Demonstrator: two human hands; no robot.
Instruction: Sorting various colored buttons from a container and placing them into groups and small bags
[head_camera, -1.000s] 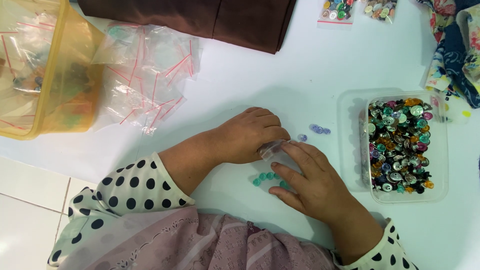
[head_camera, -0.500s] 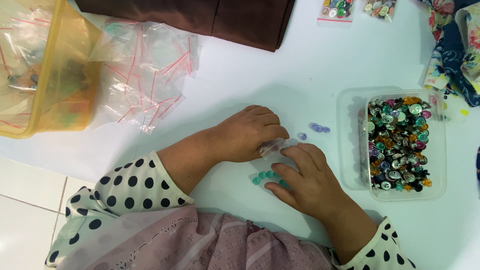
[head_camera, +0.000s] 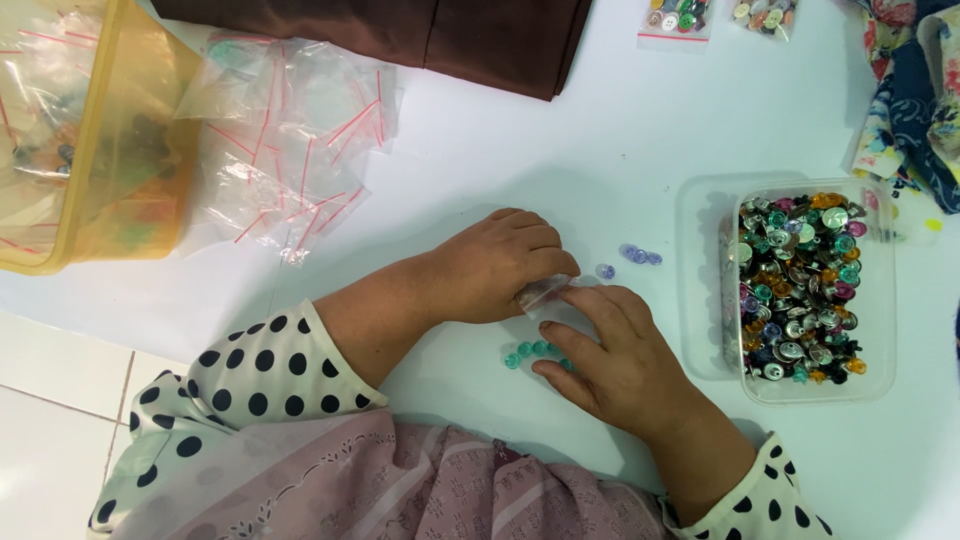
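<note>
While both hands have stayed together over the white surface (head_camera: 620, 130), almost nothing has shifted: the left hand (head_camera: 495, 268) still pinches a small clear zip bag (head_camera: 543, 294) in its fingers, and the right hand (head_camera: 610, 350) touches its mouth with loosely curled fingers. Green beads (head_camera: 527, 351) lie just near of the bag, blue beads (head_camera: 632, 257) just far-right, so filling seems barely begun.

My left hand (head_camera: 500, 265) covers most of the small clear bag (head_camera: 543, 292), so its contents stay unseen. My right palm (head_camera: 620, 360) hides some teal beads (head_camera: 527, 351). The yellow tub (head_camera: 120, 150) runs off the left edge, its contents blurred.
</note>
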